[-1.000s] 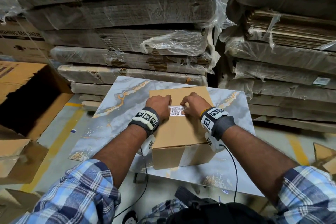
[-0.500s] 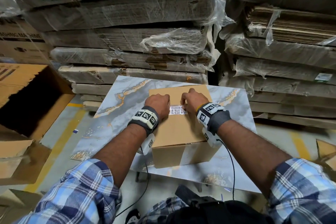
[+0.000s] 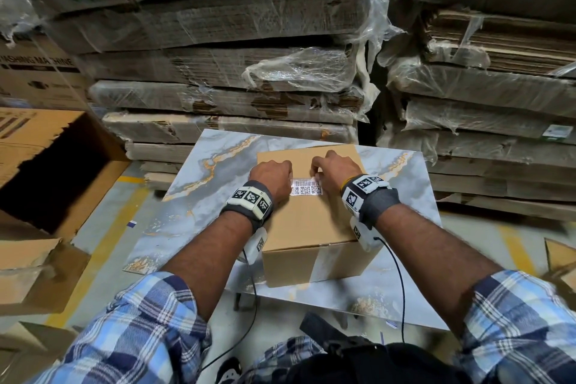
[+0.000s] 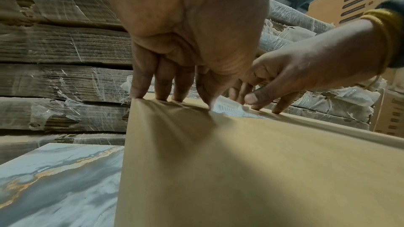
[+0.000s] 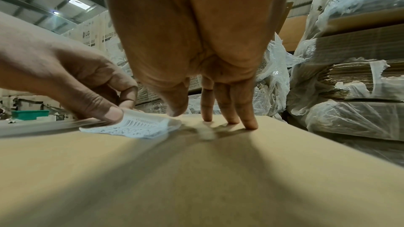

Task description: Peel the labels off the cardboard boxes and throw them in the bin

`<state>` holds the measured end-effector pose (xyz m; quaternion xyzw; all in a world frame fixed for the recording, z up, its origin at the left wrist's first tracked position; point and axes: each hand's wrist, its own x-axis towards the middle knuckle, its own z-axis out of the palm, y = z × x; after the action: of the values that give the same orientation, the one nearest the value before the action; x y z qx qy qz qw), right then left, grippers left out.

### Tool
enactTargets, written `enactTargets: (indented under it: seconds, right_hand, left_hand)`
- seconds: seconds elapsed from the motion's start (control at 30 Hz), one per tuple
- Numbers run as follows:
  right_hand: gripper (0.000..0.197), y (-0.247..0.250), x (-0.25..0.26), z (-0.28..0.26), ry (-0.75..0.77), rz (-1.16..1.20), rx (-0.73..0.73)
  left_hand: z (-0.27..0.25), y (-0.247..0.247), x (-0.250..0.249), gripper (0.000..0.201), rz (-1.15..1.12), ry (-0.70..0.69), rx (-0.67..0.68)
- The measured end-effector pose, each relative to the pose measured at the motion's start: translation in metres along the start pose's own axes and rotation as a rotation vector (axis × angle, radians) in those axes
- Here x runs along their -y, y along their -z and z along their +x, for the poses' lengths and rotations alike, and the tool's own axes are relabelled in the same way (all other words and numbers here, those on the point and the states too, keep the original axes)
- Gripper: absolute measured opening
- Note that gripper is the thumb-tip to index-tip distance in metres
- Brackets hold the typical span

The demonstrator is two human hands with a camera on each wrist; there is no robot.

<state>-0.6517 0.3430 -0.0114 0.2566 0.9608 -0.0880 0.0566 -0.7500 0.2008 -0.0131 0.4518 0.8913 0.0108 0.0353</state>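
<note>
- Grey marble-patterned table (image 3: 193, 196), wrapped flat cardboard stacks (image 3: 218, 72) behind.
- Brown cardboard box (image 3: 311, 227) at its centre.
- Left hand (image 3: 271, 178) pinches the white barcode label (image 3: 307, 189)'s lifted end.
- Right hand (image 3: 335, 170), fingers straight, presses the box top.

Marbled grey tabletop (image 3: 199, 203) bearing one closed cardboard box (image 3: 308, 227)

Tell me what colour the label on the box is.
White with black barcode and QR-style print; the label on the cardboard box shows best in the head view.

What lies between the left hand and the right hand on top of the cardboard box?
The white barcode label, lying on the cardboard box. The head view shows it between the left hand and the right hand.
</note>
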Motion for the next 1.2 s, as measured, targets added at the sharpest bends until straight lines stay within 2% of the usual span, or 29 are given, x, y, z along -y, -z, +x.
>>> enactTargets:
  seconds: [0.1,0.23,0.37,0.5,0.7,1.03,1.2]
  right_hand:
    - [0.029,-0.0005,-0.0048,-0.0017,0.001,0.032,0.006]
    - [0.017,-0.0019,-0.0053,-0.003,0.008,0.018,-0.018]
    - [0.014,-0.0049,-0.0014,-0.003,-0.003,0.007,-0.059]
    - [0.022,-0.0052,-0.0003,-0.0023,0.007,-0.031,-0.064]
    - [0.024,-0.0033,-0.0017,-0.0013,0.04,-0.075,-0.015]
    - [0.027,-0.001,-0.0039,0.0026,0.041,-0.046,0.012]
    - [0.028,0.0018,-0.0031,0.0019,0.044,-0.023,0.023]
  left_hand:
    - [-0.0011,0.0012,0.0008,0.01,-0.021,-0.001,0.004]
    - [-0.0007,0.0007,0.0018,0.01,-0.047,0.007,0.003]
    - [0.0001,0.0006,0.0016,0.022,-0.056,-0.002,0.018]
    - [0.0023,0.0002,-0.0002,0.012,-0.027,-0.008,0.002]
    - [0.0045,-0.0026,0.0008,0.007,0.012,-0.017,-0.009]
    - [0.0069,0.0004,0.0053,0.017,0.007,-0.042,0.04]
    - [0.0073,0.0036,0.007,0.01,0.002,-0.057,0.067]
